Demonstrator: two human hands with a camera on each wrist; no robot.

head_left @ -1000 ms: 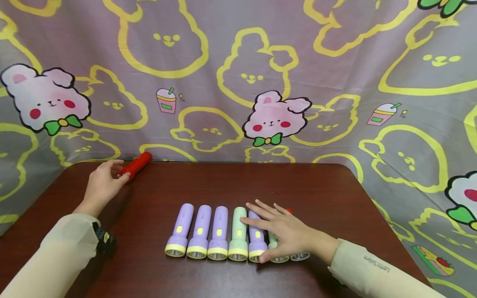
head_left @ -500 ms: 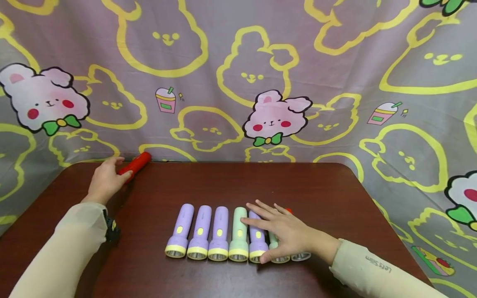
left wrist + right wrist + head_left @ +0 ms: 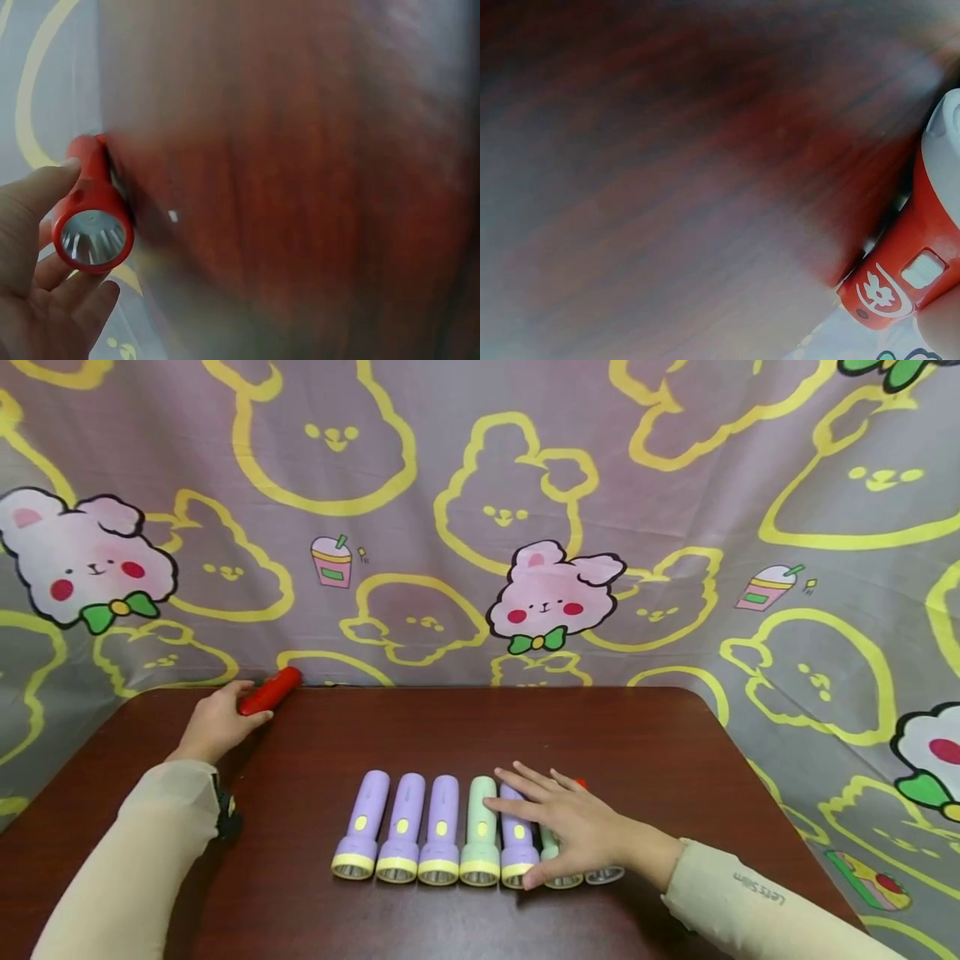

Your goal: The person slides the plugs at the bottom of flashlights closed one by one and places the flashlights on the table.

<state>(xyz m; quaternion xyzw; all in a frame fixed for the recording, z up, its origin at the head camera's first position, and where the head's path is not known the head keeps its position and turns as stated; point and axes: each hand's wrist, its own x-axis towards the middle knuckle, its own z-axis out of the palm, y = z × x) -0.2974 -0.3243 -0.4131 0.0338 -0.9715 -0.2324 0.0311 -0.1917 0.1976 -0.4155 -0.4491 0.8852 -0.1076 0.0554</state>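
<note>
At the table's far left corner, my left hand [image 3: 219, 722] holds a red flashlight [image 3: 272, 691] around its head end. In the left wrist view, the thumb lies on the red flashlight [image 3: 91, 202] and the other fingers bend behind its lens. My right hand [image 3: 573, 827] spreads its fingers over the right end of a flashlight row. Under or beside it are a purple flashlight [image 3: 517, 839], a partly hidden green flashlight [image 3: 550, 843], and a red flashlight with a white head [image 3: 907, 262], mostly covered in the head view.
Left of the right hand stand a green flashlight [image 3: 480, 831] and three purple ones, including the leftmost purple flashlight [image 3: 367, 814], lenses facing me. They lie on a dark brown table [image 3: 420, 727]. A patterned curtain [image 3: 420, 543] hangs along its back and sides.
My left forearm has swung to the right, and the left hand has shifted slightly along the red flashlight, which has barely moved. The right hand and the row stay still.
</note>
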